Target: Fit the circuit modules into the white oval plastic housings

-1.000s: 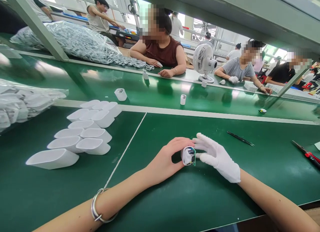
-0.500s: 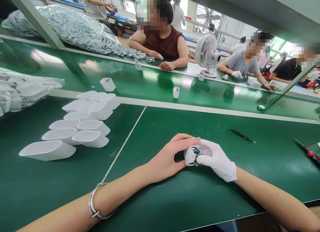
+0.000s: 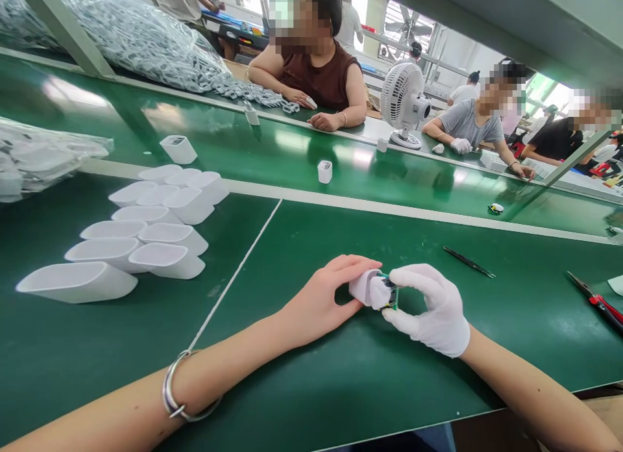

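Note:
My left hand (image 3: 324,302), bare and with bangles at the wrist, grips a white plastic housing (image 3: 360,287) between thumb and fingers. The housing lies tilted, its opening turned to the right. My right hand (image 3: 431,309), in a white glove, pinches a small circuit board (image 3: 390,292) by its edges at that opening. A white lump sits on the board's left side, partly at the housing's mouth. How far the board reaches inside is hidden. To the left, several white open-topped housings (image 3: 102,280) stand in rows on the green work surface (image 3: 272,400).
Black tweezers (image 3: 468,262) and red-handled pliers (image 3: 594,301) lie to the right. Beyond a pale strip, a green belt carries white housings (image 3: 325,171) and a circuit board (image 3: 496,208). Bagged parts (image 3: 43,156) are at left. Co-workers and a white fan (image 3: 403,101) are across.
My right hand has shifted slightly right, its fingers opening wider around the board's edges. The board shows more outside the housing. Items on the belt have moved left in the view.

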`<state>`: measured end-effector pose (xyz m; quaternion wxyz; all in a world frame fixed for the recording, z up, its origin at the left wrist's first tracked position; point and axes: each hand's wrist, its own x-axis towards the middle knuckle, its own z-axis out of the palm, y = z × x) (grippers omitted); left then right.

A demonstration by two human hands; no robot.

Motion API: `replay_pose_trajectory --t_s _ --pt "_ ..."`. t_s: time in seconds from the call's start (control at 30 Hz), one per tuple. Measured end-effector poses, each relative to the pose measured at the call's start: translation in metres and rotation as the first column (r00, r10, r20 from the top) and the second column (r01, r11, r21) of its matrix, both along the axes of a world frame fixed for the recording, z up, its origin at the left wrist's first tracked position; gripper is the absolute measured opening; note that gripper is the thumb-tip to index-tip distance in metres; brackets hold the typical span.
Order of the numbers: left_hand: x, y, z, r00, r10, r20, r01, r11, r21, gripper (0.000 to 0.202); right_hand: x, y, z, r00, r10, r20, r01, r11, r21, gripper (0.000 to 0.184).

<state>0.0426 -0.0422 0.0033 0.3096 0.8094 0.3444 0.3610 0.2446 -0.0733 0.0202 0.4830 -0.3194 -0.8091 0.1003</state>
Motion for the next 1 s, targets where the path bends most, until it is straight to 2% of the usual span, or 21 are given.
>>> replay_pose_trajectory --t_s 0.1,0.3,0.43,0.67,0.77,0.83,0.9,1.0 --pt "-0.001 0.002 -0.001 0.999 0.042 0.030 -0.042 0.999 -0.006 0.037 0.005 -0.003 0.004 1.000 -0.016 -0.008 0.016 1.000 -0.006 0.049" --pt "-0.001 -0.001 -0.002 0.999 -0.030 0.010 0.030 0.997 0.067 0.040 0.002 0.001 -0.003 0.999 0.044 0.016 -0.044 0.999 0.029 0.043" --pt "-0.002 -0.001 -0.004 0.999 -0.043 0.003 0.042 0.991 0.128 0.039 0.000 0.003 -0.008 0.999 0.021 0.044 -0.024 0.998 0.060 0.043" --pt "-0.002 -0.001 -0.007 0.998 -0.061 0.027 0.056 0.988 0.146 0.045 0.000 0.005 -0.009 0.995 0.019 0.096 -0.030 0.993 0.117 0.048" --pt "-0.002 0.000 -0.007 0.997 -0.070 0.012 0.068 0.989 0.134 0.048 -0.001 0.005 -0.009 0.995 0.017 0.098 -0.027 0.994 0.102 0.049" --pt "-0.002 -0.001 -0.005 0.997 -0.081 0.008 0.080 0.991 0.104 0.048 -0.001 0.006 -0.009 0.997 0.024 0.070 -0.028 0.998 0.053 0.048" --pt "-0.001 -0.001 -0.002 0.995 -0.098 0.000 0.098 0.995 0.030 0.047 0.000 0.006 -0.009 0.997 0.074 -0.005 -0.074 0.993 -0.088 0.046" --pt "0.001 -0.002 0.003 0.993 -0.114 -0.015 0.112 0.987 -0.119 0.048 0.003 0.007 -0.009 0.973 0.182 -0.144 -0.221 0.913 -0.343 0.049"
